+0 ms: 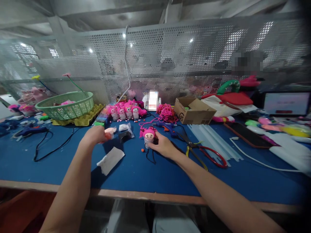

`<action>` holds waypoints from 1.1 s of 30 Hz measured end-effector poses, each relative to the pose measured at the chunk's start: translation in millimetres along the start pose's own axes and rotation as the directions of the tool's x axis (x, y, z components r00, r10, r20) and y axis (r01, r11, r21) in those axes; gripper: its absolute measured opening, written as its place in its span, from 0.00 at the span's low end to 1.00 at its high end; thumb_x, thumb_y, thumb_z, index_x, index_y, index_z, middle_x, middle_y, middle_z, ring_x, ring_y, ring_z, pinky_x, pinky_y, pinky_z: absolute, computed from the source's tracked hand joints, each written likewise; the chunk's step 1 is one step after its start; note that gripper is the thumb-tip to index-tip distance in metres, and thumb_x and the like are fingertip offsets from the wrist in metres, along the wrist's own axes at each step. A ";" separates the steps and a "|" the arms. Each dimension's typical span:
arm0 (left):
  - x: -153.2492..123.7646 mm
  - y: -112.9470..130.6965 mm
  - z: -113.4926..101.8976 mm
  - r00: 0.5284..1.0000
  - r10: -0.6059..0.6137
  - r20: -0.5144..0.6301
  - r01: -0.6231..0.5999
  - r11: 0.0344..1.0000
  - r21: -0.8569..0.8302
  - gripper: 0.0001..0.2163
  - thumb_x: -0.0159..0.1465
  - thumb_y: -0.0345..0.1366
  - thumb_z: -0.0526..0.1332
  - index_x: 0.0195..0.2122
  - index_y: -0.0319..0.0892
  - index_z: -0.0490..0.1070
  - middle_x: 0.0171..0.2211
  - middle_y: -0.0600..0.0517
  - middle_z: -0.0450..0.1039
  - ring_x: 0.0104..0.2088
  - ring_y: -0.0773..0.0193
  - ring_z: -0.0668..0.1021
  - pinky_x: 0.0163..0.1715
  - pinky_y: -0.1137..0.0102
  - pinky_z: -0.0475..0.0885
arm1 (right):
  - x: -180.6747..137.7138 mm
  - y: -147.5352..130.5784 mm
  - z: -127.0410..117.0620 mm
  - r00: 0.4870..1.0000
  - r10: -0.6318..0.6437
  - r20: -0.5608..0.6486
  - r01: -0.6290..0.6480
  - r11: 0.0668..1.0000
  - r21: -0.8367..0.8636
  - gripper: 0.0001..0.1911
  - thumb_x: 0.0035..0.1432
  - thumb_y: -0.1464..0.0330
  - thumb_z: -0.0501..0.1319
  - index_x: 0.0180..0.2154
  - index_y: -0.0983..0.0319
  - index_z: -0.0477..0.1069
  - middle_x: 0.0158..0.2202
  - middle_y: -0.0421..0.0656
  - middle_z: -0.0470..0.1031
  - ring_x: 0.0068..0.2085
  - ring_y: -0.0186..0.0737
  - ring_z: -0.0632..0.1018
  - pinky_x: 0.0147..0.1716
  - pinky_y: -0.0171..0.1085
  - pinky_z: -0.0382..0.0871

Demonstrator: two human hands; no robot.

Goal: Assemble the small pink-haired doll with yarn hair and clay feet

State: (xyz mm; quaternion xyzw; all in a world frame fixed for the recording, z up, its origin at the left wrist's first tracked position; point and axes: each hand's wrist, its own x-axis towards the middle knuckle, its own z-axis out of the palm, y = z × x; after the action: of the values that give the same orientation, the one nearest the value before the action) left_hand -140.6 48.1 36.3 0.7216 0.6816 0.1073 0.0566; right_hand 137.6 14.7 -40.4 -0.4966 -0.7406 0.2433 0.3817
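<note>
My right hand (164, 145) is closed around a small doll (149, 137) with pink yarn hair, a drawn face and a pale wrapped body. The doll is upright on the blue tabletop, with thin black cords and an orange bead beside its base. My left hand (95, 134) reaches down beside a peach-orange packet (110, 132); its fingers are mostly hidden, so I cannot see whether they grip it. Between the hands lie a clear packet of white material (125, 127) and a black packet (124, 136). Nearer me is a crumpled white paper piece (111, 160).
Several similar pink-haired dolls (125, 111) stand at the back. A green basket (70, 106) is left, a cardboard box (194, 110) right of pink yarn (167, 112). Red-handled scissors (213, 157), a blue glue gun (167, 128), light-blue strips (213, 142) and a phone (246, 134) lie right.
</note>
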 end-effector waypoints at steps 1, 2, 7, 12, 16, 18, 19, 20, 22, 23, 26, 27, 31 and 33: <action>-3.6 4.3 -4.9 1.000 -0.002 -0.025 0.004 0.999 0.053 0.10 0.41 0.37 0.62 0.12 0.41 0.61 0.11 0.53 0.62 0.19 0.63 0.69 0.20 0.72 0.56 | 0.3 -1.2 -0.2 1.000 0.002 0.004 -0.002 1.000 -0.008 0.21 0.45 0.65 0.60 0.44 0.64 0.63 0.37 0.45 0.73 0.37 0.40 0.74 0.37 0.37 0.65; -7.0 9.6 -8.6 0.997 0.014 -0.070 -0.010 0.998 0.061 0.09 0.43 0.40 0.61 0.17 0.42 0.63 0.14 0.53 0.65 0.21 0.63 0.70 0.21 0.73 0.57 | 0.7 -2.2 -0.4 1.000 0.002 0.006 -0.002 1.000 -0.016 0.21 0.45 0.66 0.59 0.43 0.64 0.63 0.38 0.45 0.73 0.37 0.40 0.74 0.37 0.37 0.64; -17.0 41.8 -4.6 0.957 0.272 -0.102 -0.289 0.854 -0.432 0.15 0.49 0.44 0.59 0.35 0.40 0.65 0.28 0.52 0.71 0.26 0.66 0.72 0.25 0.73 0.64 | 3.8 -3.4 -0.3 1.000 -0.016 0.002 0.016 0.998 -0.062 0.17 0.46 0.67 0.59 0.40 0.65 0.64 0.35 0.45 0.72 0.35 0.39 0.73 0.35 0.36 0.64; -18.7 57.9 11.3 0.891 0.453 0.006 -0.279 0.558 -0.782 0.17 0.52 0.40 0.60 0.41 0.38 0.62 0.28 0.52 0.68 0.25 0.71 0.71 0.24 0.74 0.66 | 6.1 0.6 -0.2 1.000 0.008 0.003 -0.008 0.999 -0.051 0.17 0.45 0.66 0.61 0.39 0.63 0.64 0.34 0.43 0.73 0.33 0.39 0.73 0.33 0.36 0.64; -19.3 57.7 9.9 0.854 0.512 0.097 -0.221 0.524 -0.822 0.15 0.53 0.40 0.60 0.37 0.37 0.64 0.27 0.53 0.67 0.23 0.72 0.69 0.22 0.76 0.65 | 8.0 5.0 3.0 1.000 0.008 -0.014 -0.008 1.000 -0.023 0.17 0.44 0.68 0.62 0.39 0.61 0.65 0.35 0.43 0.74 0.35 0.40 0.74 0.34 0.36 0.64; -20.2 57.0 6.8 0.828 0.548 0.121 -0.204 0.496 -0.844 0.14 0.52 0.40 0.61 0.35 0.36 0.64 0.25 0.54 0.66 0.22 0.74 0.67 0.21 0.76 0.64 | 9.2 7.1 5.3 1.000 0.014 -0.015 -0.015 1.000 -0.018 0.17 0.44 0.69 0.62 0.39 0.61 0.66 0.35 0.43 0.74 0.35 0.40 0.74 0.34 0.36 0.65; -20.9 56.9 5.5 0.816 0.564 0.131 -0.195 0.481 -0.855 0.13 0.52 0.40 0.61 0.34 0.36 0.64 0.25 0.55 0.65 0.21 0.74 0.67 0.21 0.77 0.63 | 9.7 7.6 5.7 1.000 0.019 -0.012 -0.019 1.000 -0.017 0.16 0.44 0.70 0.62 0.39 0.62 0.66 0.35 0.43 0.74 0.35 0.40 0.74 0.34 0.36 0.65; -21.8 57.0 4.6 0.801 0.580 0.147 -0.181 0.469 -0.864 0.13 0.52 0.39 0.62 0.33 0.36 0.64 0.24 0.55 0.65 0.21 0.74 0.66 0.21 0.77 0.62 | 9.8 7.3 5.2 1.000 0.023 -0.009 -0.024 1.000 -0.021 0.16 0.44 0.70 0.62 0.39 0.62 0.66 0.35 0.43 0.74 0.35 0.40 0.74 0.34 0.37 0.65; -24.2 58.5 4.4 0.765 0.613 0.197 -0.139 0.457 -0.879 0.14 0.50 0.39 0.63 0.33 0.36 0.64 0.24 0.55 0.65 0.21 0.74 0.66 0.20 0.78 0.62 | 8.0 3.3 0.0 1.000 0.025 -0.005 -0.026 0.999 -0.043 0.15 0.43 0.72 0.63 0.37 0.62 0.67 0.34 0.44 0.74 0.34 0.40 0.74 0.34 0.37 0.66; -25.8 60.0 5.2 0.743 0.630 0.226 -0.119 0.456 -0.882 0.15 0.49 0.39 0.64 0.33 0.36 0.65 0.25 0.54 0.66 0.22 0.74 0.67 0.20 0.78 0.62 | 5.6 -1.0 -5.0 1.000 0.019 -0.013 -0.020 0.998 -0.060 0.14 0.42 0.72 0.63 0.36 0.62 0.68 0.34 0.44 0.74 0.34 0.40 0.74 0.34 0.37 0.66; -33.1 68.6 10.6 0.654 0.697 0.294 -0.072 0.444 -0.893 0.16 0.46 0.38 0.66 0.34 0.36 0.66 0.28 0.53 0.68 0.25 0.72 0.69 0.24 0.77 0.64 | -8.1 -23.2 -26.8 0.994 -0.046 -0.102 0.038 0.995 -0.087 0.08 0.45 0.73 0.61 0.32 0.63 0.69 0.32 0.44 0.74 0.34 0.40 0.74 0.34 0.37 0.66; -36.3 72.6 13.1 0.623 0.720 0.304 -0.057 0.430 -0.901 0.16 0.47 0.37 0.66 0.35 0.36 0.67 0.28 0.53 0.68 0.26 0.72 0.69 0.25 0.77 0.64 | -14.4 -32.5 -34.4 0.987 -0.074 -0.144 0.064 0.995 -0.070 0.05 0.48 0.72 0.59 0.31 0.63 0.70 0.31 0.44 0.74 0.32 0.39 0.74 0.34 0.37 0.67; -50.8 89.6 22.9 0.562 0.782 0.269 -0.049 0.356 -0.933 0.19 0.50 0.36 0.64 0.43 0.39 0.65 0.32 0.52 0.70 0.29 0.70 0.70 0.29 0.75 0.65 | -38.5 -61.6 -51.3 0.985 -0.105 -0.137 0.130 0.973 0.190 0.08 0.53 0.65 0.56 0.27 0.62 0.68 0.24 0.40 0.71 0.26 0.34 0.72 0.27 0.33 0.67; -58.0 96.3 26.9 0.582 0.785 0.210 -0.156 0.362 -0.919 0.17 0.51 0.36 0.63 0.42 0.40 0.65 0.32 0.52 0.69 0.30 0.70 0.70 0.30 0.74 0.65 | -45.2 -65.6 -50.1 0.991 -0.115 -0.073 0.130 0.955 0.267 0.08 0.53 0.65 0.56 0.26 0.62 0.66 0.23 0.39 0.70 0.25 0.32 0.71 0.25 0.32 0.66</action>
State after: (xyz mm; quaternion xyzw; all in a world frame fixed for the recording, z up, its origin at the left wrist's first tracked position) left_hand -43.5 -14.1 27.6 0.7663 0.2197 0.1785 0.5767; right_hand 151.7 -53.4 23.1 -0.3996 -0.7186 0.3041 0.4811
